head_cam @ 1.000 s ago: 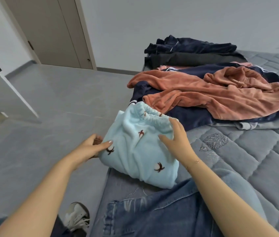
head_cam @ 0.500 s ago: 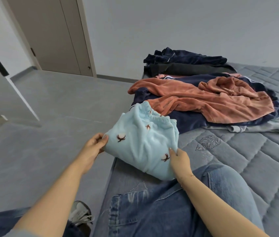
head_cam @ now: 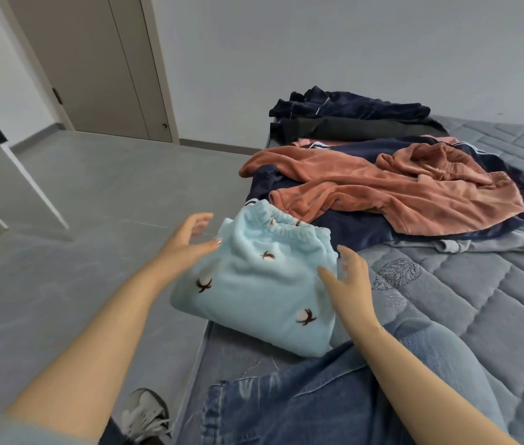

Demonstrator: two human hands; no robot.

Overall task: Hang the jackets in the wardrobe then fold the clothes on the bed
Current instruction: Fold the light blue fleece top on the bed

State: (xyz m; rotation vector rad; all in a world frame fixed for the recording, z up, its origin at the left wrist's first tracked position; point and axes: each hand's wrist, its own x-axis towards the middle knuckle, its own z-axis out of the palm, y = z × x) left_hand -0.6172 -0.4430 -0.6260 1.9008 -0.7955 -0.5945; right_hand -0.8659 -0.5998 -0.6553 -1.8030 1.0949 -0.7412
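Nearest the camera, a knee in blue jeans point(head_cam: 318, 399) rests on the edge of the bed point(head_cam: 466, 316), and a grey sneaker point(head_cam: 145, 415) stands on the floor point(head_cam: 93, 194) below it. Just past the knee a folded light blue fleece garment point(head_cam: 254, 290), dotted with small dark sprig motifs and gathered at an elastic waistband, lies at the bed's near corner. The left hand point(head_cam: 187, 242) is beside its left edge with fingers spread and loosely bent, the thumb tip about touching the fleece; the right hand point(head_cam: 347, 281) is at its right edge, fingers likewise apart and gripping nothing. The mattress cover is quilted grey with a stitched leaf emblem point(head_cam: 397, 273) just right of the garment; no lettering can be read on it. Farther along the bed, a rust-coloured velour garment point(head_cam: 382, 194) sprawls unfolded over a navy garment point(head_cam: 360, 229), with a pale grey piece point(head_cam: 491, 242) at their right. Beyond these sits a stack of dark clothes point(head_cam: 350, 118). A closed door point(head_cam: 106, 65) stands farthest away.
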